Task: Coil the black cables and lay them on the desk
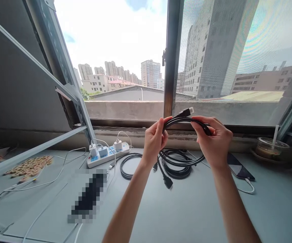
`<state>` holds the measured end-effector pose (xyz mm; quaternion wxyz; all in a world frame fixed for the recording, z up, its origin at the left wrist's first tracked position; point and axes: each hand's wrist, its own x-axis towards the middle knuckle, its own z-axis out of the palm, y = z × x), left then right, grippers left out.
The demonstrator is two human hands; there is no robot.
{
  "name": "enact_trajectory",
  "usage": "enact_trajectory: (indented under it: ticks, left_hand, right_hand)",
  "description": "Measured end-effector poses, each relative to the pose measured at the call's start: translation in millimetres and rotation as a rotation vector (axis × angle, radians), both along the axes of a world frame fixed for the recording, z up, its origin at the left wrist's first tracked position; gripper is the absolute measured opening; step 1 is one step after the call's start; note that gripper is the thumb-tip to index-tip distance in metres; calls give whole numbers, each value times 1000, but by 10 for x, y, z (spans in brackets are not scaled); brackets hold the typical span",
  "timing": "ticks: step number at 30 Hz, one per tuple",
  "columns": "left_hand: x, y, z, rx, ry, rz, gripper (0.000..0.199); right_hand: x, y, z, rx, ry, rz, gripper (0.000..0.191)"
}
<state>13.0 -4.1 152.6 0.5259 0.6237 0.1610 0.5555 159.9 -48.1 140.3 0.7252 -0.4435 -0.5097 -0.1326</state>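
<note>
A looped black cable [182, 163] hangs between my two hands above the table. My left hand [156, 136] is closed around the left side of the loops. On the right side, my right hand [213, 136] pinches the same loops between thumb and fingers. One connector with a pale tip [187, 112] sticks up above the loops, and a black connector [168, 181] dangles below my left hand. Behind and under the held loops lies another coiled black cable [177, 172]. Left of it rests a further black coil [125, 171], partly hidden by my left forearm.
A white power strip [108, 157] with chargers sits at the back left, near wooden pieces [29, 167] and white cables. A blurred dark object [89, 195] lies at front left. At right are a phone [240, 168] and a lidded cup [271, 148]. Metal bars cross the left side.
</note>
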Motion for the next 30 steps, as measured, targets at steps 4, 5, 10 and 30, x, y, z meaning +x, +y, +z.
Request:
enact_trajectory:
  ticks: [4, 5, 10, 30]
  left_hand:
    - [36, -7, -27, 141, 68, 74, 45]
    - [43, -12, -30, 166, 85, 79, 45]
    - [-18, -12, -3, 175, 127, 47, 44]
    - [-308, 185, 115, 95, 329, 27, 47]
  right_hand:
    - [-37, 5, 11, 78, -36, -37, 12]
    - [-42, 1, 17, 91, -42, -66, 13]
    - [-26, -23, 39, 50, -126, -90, 21]
    - [-176, -74, 46, -447, 152, 509, 48]
